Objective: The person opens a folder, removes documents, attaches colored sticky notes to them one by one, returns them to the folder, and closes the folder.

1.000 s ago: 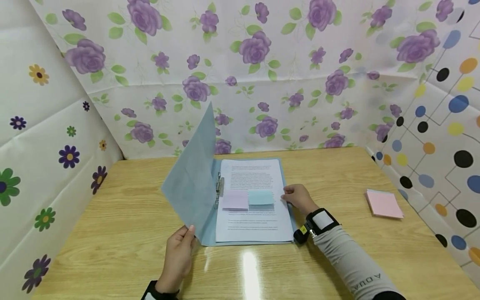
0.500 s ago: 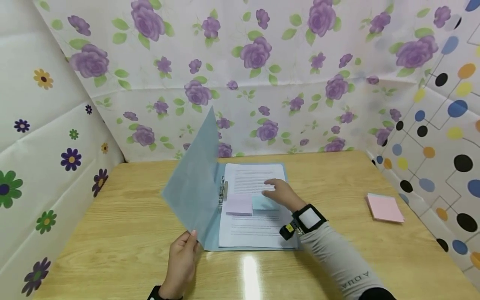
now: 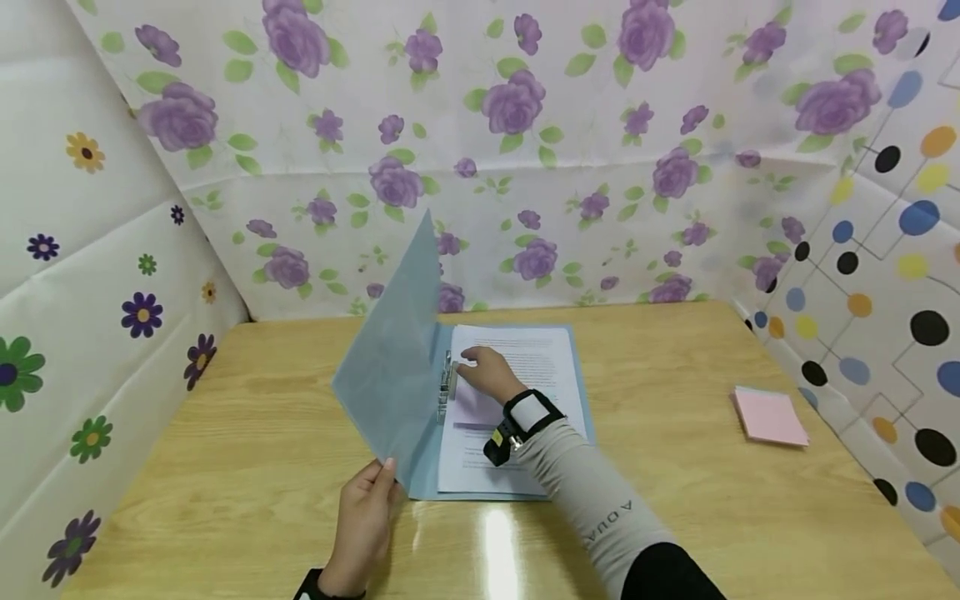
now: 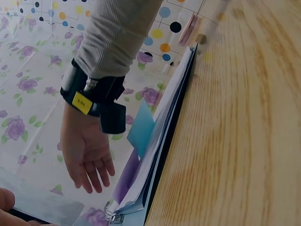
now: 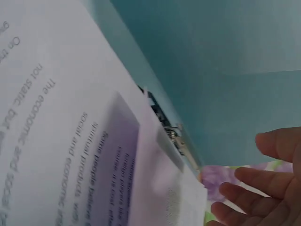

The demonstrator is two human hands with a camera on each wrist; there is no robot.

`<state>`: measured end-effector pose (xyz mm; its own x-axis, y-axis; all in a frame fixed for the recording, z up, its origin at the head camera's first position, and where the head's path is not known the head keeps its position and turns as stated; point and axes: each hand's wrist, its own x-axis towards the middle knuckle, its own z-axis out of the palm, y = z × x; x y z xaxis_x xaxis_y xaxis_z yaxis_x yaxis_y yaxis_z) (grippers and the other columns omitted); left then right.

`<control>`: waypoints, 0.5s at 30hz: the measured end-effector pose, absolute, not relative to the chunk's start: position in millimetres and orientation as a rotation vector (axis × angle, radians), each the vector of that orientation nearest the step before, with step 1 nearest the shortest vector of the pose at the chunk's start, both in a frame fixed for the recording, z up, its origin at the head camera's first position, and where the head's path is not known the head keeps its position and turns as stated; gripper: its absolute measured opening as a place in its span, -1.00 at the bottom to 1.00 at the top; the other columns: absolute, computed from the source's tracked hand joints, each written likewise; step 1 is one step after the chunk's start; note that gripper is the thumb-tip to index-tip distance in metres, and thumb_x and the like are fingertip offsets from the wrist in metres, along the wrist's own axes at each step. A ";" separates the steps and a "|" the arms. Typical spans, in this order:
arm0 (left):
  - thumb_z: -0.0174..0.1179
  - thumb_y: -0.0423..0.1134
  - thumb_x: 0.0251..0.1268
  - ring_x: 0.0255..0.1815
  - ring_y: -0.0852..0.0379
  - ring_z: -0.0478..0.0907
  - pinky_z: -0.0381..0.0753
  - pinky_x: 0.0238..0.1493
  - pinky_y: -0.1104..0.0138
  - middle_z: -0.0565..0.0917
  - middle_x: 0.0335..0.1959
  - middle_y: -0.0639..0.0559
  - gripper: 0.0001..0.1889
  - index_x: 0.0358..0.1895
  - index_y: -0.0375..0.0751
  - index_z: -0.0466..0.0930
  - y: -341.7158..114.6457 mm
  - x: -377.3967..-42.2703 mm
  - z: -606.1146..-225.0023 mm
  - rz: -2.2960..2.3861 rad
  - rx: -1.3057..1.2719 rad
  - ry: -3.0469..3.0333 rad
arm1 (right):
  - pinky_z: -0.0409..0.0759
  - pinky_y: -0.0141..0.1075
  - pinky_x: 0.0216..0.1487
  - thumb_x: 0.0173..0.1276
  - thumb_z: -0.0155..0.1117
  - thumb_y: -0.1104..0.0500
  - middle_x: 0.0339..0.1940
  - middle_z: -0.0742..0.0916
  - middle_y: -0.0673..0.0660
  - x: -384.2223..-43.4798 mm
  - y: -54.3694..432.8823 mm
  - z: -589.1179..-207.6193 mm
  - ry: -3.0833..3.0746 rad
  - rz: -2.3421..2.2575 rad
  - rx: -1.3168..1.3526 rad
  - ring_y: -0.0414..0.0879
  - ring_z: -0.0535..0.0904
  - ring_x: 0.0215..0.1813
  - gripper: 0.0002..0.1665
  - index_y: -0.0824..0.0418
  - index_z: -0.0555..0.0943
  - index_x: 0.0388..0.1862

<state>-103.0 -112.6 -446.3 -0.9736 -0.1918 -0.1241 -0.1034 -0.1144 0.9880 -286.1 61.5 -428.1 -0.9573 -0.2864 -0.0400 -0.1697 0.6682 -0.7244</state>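
A light-blue folder (image 3: 390, 358) lies on the table with its cover raised. My left hand (image 3: 363, 512) pinches the cover's lower edge between thumb and fingers. Inside are printed sheets (image 3: 532, 354) beside a metal clip (image 3: 445, 387) at the spine. My right hand (image 3: 491, 373) hovers above the sheets near the clip, fingers spread and holding nothing. Beneath it a purple sticky note (image 3: 476, 410) sticks to the top sheet. The turquoise sticky note (image 4: 142, 127) stands out from the page in the left wrist view; in the head view my right hand and wrist hide it.
A stack of pink sticky notes (image 3: 771, 415) lies on the right of the wooden table (image 3: 225, 433). Patterned cloth walls (image 3: 525, 192) enclose the table at the back and both sides.
My right hand has left the right edge of the sheets and moved left across the sticky notes to near the clip. My left hand keeps holding the cover up.
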 end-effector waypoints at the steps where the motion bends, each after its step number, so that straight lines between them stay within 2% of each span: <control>1: -0.18 -0.37 0.67 0.07 0.53 0.51 0.58 0.08 0.58 0.48 0.36 -0.37 -0.57 0.31 -0.74 0.36 -113.9 -102.5 -446.8 -2.276 0.347 -2.047 | 0.49 0.02 0.44 0.55 0.14 0.17 0.33 0.63 0.39 -287.2 57.7 -430.5 2.731 -1.175 -0.384 0.25 0.52 0.40 -0.52 0.47 0.56 0.29; 4: -0.16 -0.37 0.67 0.03 0.53 0.49 0.58 0.02 0.58 0.59 0.23 -0.19 -0.58 0.27 -0.72 0.43 -116.1 -101.3 -447.3 -2.270 0.353 -2.043 | 0.49 0.04 0.44 0.55 0.14 0.18 0.32 0.63 0.40 -290.7 49.6 -436.7 2.730 -1.218 -0.406 0.27 0.52 0.40 -0.52 0.48 0.56 0.28; 6: -0.16 -0.38 0.66 -0.13 0.48 0.46 0.55 -0.13 0.58 0.62 -0.05 -0.07 -0.62 0.15 -0.72 0.50 -116.9 -101.1 -447.1 -2.280 0.353 -2.029 | 0.49 0.05 0.42 0.53 0.15 0.19 0.29 0.65 0.40 -293.5 46.0 -441.7 2.740 -1.238 -0.423 0.28 0.54 0.38 -0.52 0.49 0.56 0.27; 7: -0.15 -0.39 0.66 -0.22 0.44 0.43 0.51 -0.21 0.56 0.57 -0.20 0.02 -0.64 0.07 -0.69 0.54 -117.0 -101.0 -446.7 -2.283 0.358 -2.026 | 0.50 0.06 0.42 0.52 0.15 0.19 0.29 0.65 0.40 -295.1 44.4 -444.6 2.744 -1.243 -0.431 0.28 0.55 0.37 -0.52 0.49 0.56 0.27; 10: -0.13 -0.41 0.64 -0.34 0.34 0.33 0.40 -0.32 0.51 0.43 -0.39 0.14 -0.68 -0.06 -0.64 0.57 -117.3 -100.6 -445.5 -2.290 0.362 -2.014 | 0.53 0.06 0.38 0.52 0.16 0.18 0.23 0.69 0.40 -299.1 40.5 -454.6 2.753 -1.246 -0.461 0.27 0.60 0.31 -0.51 0.48 0.57 0.27; 11: -0.13 -0.41 0.64 -0.37 0.32 0.31 0.37 -0.35 0.50 0.38 -0.42 0.14 -0.68 -0.06 -0.66 0.56 -117.3 -100.5 -445.1 -2.290 0.360 -2.015 | 0.56 0.06 0.35 0.52 0.16 0.18 0.17 0.72 0.40 -300.2 39.6 -458.2 2.761 -1.236 -0.482 0.26 0.64 0.24 -0.51 0.48 0.56 0.28; 13: -0.13 -0.42 0.64 -0.35 0.33 0.33 0.39 -0.32 0.51 0.43 -0.40 0.15 -0.67 -0.01 -0.71 0.55 -117.3 -99.9 -444.6 -2.283 0.343 -2.028 | 0.66 -0.07 0.08 0.53 0.16 0.19 -0.15 0.77 0.34 -301.5 37.3 -463.8 2.764 -1.227 -0.520 0.16 0.71 -0.09 -0.64 0.47 0.64 0.09; 15: -0.14 -0.42 0.64 -0.35 0.32 0.33 0.39 -0.33 0.51 0.44 -0.38 0.13 -0.65 0.06 -0.74 0.51 -117.9 -99.8 -444.4 -2.277 0.333 -2.039 | 0.54 -0.21 -0.19 0.53 0.16 0.21 -0.44 0.66 0.19 -302.2 34.5 -468.8 2.771 -1.227 -0.545 0.01 0.57 -0.37 -0.75 0.40 0.65 -0.09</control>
<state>-99.8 -117.9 -444.4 -0.9744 -0.1926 -0.1159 -0.0940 -0.1190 0.9884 -302.2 34.5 -468.8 -0.9354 -0.3431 0.0850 -0.2936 0.6201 -0.7275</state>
